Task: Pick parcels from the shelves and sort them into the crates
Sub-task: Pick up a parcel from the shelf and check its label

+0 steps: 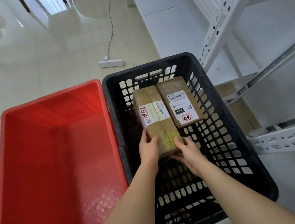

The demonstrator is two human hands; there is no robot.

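Both hands held 1 taped cardboard parcel (155, 122) by its near end inside the black crate (241, 156): the left hand (148, 149) wrapped the near left corner with its thumb on top, and the right hand (187, 151) cupped the near right corner, fingers passing under the end. Each grip was closed on that box. It lay lengthwise just beside a 2nd labelled parcel (180, 102) resting at the crate's far end; whether its base had reached the crate floor could not be told. The red crate (55, 151), touching the black one on the left, held nothing visible. This looked like the placing step; next, the hands would need to let go and turn to the white shelves (284, 132) for another parcel.
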